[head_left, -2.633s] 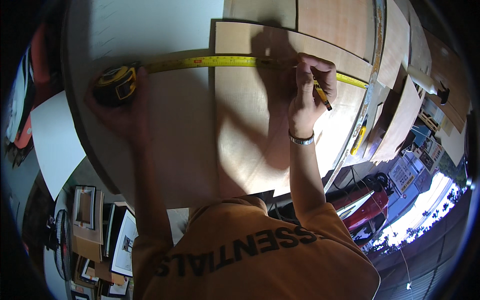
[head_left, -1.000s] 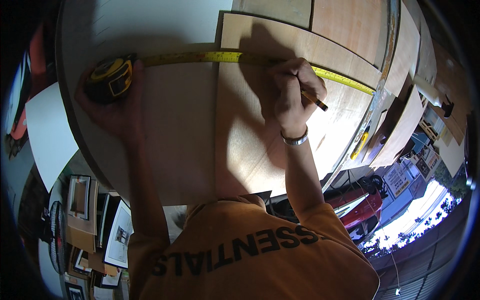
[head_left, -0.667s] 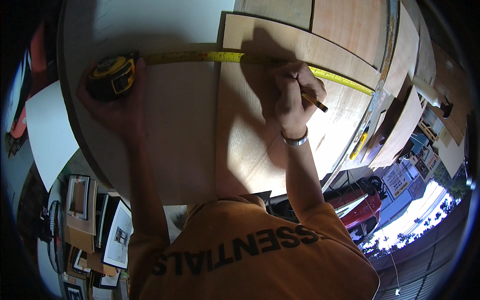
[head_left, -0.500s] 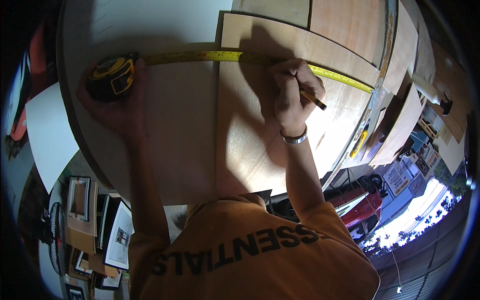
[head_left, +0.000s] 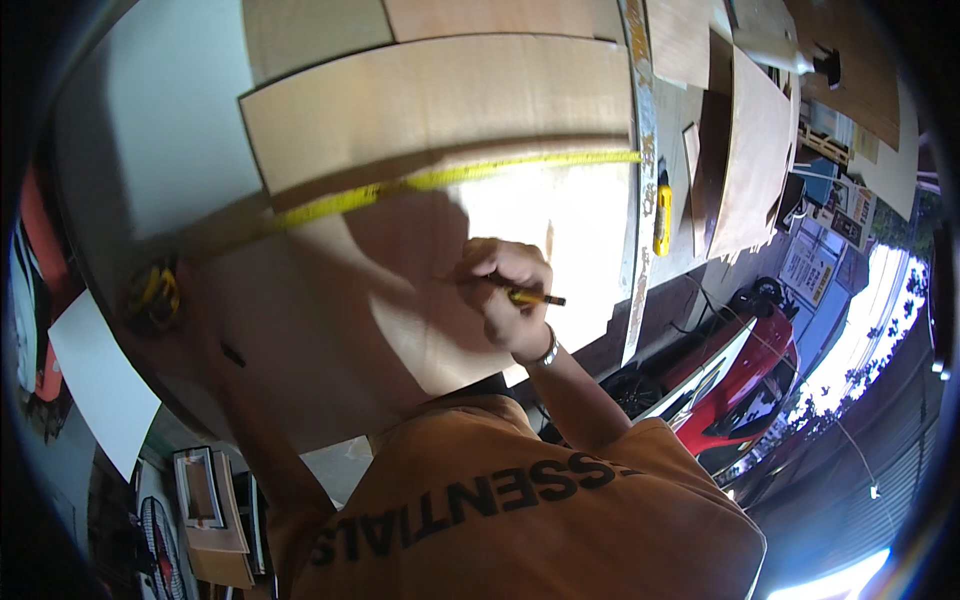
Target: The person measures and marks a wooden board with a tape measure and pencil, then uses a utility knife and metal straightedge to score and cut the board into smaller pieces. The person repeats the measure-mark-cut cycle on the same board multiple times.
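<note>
The right hand [head_left: 505,290] is curled closely around a pencil [head_left: 540,298], on the near side of the tape strip [head_left: 430,180] and apart from it; the writing end is hidden by fingers and shade, so whether it meets the wood cannot be told. The left hand [head_left: 190,318], in deep shade at the tape strip's left end, looks wrapped around the tape measure [head_left: 155,295], though its single fingers are hard to make out. A plywood sheet [head_left: 450,90] lies under the tape strip and spreads to both sides of it, and the strip's right end reaches a worn metal strip [head_left: 645,100]. Pencil work here would likely go best with the tape strip pulled taut and flat, its end kept snug, and the pencil brought in close to its edge — with the right hand placed so its shadow falls off the point. A white board [head_left: 185,110] sits on the far side of the tape strip, toward its left. Just past its right end, a yellow cutter [head_left: 663,220] rests on the surface [head_left: 676,150]. The clearest container is a white bottle [head_left: 770,50] with a dark nozzle, well beyond that same end — what it holds does not show. Nearer than the strip's left end, a picture frame [head_left: 184,490] surrounds a brown panel.
</note>
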Demonstrator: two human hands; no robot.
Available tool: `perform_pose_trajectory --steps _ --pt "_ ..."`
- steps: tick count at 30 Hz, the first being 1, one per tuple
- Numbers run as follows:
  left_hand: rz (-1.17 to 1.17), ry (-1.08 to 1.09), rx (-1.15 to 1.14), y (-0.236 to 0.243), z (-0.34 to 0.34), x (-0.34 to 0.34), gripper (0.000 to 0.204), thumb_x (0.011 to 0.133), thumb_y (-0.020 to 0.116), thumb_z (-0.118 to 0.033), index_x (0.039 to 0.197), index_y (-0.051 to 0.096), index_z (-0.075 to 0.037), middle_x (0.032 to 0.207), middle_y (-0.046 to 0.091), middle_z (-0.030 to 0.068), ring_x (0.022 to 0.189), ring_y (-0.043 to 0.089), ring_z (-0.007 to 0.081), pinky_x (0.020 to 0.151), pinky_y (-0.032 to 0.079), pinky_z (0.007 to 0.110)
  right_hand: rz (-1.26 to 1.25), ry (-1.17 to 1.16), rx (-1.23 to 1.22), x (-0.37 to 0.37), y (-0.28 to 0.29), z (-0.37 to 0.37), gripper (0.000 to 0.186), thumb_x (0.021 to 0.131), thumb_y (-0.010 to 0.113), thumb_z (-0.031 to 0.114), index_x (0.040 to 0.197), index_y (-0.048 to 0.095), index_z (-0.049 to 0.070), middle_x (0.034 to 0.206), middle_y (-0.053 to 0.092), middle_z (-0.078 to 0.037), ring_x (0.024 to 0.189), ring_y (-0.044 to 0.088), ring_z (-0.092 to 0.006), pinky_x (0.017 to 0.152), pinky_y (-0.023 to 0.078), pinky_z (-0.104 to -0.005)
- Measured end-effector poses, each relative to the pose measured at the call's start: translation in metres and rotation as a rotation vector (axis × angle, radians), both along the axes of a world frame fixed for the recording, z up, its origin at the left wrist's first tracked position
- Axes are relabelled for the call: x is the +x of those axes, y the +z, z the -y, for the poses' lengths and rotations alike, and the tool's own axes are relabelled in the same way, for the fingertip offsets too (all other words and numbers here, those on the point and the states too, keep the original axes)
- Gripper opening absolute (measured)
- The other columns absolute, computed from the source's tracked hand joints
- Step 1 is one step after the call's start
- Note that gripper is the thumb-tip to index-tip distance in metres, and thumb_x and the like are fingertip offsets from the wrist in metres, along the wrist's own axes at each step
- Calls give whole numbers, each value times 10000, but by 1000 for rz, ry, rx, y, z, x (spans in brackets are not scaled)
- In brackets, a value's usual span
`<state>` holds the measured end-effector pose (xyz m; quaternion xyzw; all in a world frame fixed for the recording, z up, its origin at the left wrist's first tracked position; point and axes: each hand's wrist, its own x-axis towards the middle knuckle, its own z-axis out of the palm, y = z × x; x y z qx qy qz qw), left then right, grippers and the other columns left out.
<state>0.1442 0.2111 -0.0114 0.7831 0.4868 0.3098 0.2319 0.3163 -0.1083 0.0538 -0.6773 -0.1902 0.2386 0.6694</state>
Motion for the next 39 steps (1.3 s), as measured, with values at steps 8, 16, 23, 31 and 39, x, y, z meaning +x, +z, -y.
perform_pose_trajectory --steps 8,16,23,31,39 --pt "-344 -8 141 21 106 -91 712 733 947 -214 1292 570 14 1260 623 167 1172 619 302 1056 546 442 76 91 -103 -43 -6 73 122 743 579 -80 803 595 25 678 557 -105 600 555 -285 556 417 -372" --pt "-272 28 82 17 108 -114 671 722 953 -159 1257 582 3 1228 625 144 1140 622 276 1017 549 384 240 -27 -98 -65 -27 79 170 762 591 -74 901 656 0 698 582 -105 593 567 -239 551 441 -341" --pt "-81 7 76 7 106 -107 735 698 973 -225 1263 568 12 1236 622 136 1141 610 252 1027 522 406 287 -92 -198 -90 -30 27 197 791 565 -76 934 680 -6 709 610 -93 626 599 -193 605 480 -279" --pt "10 -45 6 4 106 -113 750 716 955 -169 1312 522 -28 1275 572 130 1186 610 250 1054 556 393 210 -48 -256 -96 -31 2 109 780 559 -30 819 660 -16 713 621 -92 635 588 -172 617 464 -273" --pt "6 -94 49 4 104 -113 740 717 950 -149 1307 517 -35 1261 577 134 1169 620 243 1026 578 381 223 -99 -235 -101 -34 -4 91 787 564 -33 796 653 -43 701 618 -81 605 561 -132 590 444 -254"
